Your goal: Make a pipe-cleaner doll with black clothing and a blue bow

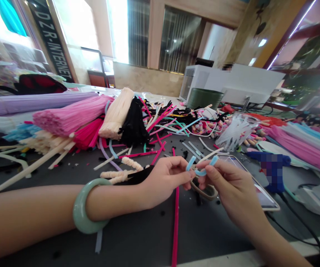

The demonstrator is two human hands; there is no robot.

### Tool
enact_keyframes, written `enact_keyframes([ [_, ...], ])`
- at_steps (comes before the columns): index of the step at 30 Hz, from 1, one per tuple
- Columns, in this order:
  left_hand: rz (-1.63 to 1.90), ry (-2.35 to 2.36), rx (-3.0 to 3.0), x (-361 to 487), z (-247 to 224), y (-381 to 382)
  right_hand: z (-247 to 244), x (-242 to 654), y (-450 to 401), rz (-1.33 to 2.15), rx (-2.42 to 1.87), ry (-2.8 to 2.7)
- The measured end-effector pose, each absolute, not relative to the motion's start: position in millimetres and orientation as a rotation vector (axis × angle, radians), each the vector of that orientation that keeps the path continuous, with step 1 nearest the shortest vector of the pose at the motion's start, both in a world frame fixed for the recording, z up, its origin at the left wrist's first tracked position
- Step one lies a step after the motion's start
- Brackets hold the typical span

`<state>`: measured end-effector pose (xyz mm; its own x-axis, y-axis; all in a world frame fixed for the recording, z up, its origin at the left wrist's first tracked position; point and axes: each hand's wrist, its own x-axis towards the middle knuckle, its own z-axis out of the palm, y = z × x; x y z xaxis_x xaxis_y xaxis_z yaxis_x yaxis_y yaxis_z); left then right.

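Between my two hands is a short light-blue pipe cleaner, bent into a curve with both ends pointing up. My left hand, with a green bangle on its wrist, pinches one side of it. On the other side, the thumb and fingertips of my right hand close on it. Just under the fingers lies a roll of tape or a ring, partly hidden. A long dark-pink pipe cleaner runs down the table below my left hand. Twisted cream pipe cleaners lie behind my left wrist.
Bundles of pink, cream and black pipe cleaners lie at the back left. Right of my hands are a tablet, a blue glue gun with its cord, and a clear cup of white sticks. A monitor stands behind.
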<state>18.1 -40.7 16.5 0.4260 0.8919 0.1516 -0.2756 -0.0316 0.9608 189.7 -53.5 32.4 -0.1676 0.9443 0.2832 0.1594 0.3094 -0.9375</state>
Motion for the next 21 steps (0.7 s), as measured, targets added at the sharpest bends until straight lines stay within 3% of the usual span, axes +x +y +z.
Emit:
enact_keyframes([
  [8, 1.006, 0.664, 1.293, 18.0, 15.7, -40.7, 31.1, 185.7, -57.0, 0.544, -1.187, -1.825],
  [21, 0.965, 0.721, 1.327, 17.5, 16.7, -40.3, 27.6, 186.9, -58.0, 0.402, -1.162, -1.927],
])
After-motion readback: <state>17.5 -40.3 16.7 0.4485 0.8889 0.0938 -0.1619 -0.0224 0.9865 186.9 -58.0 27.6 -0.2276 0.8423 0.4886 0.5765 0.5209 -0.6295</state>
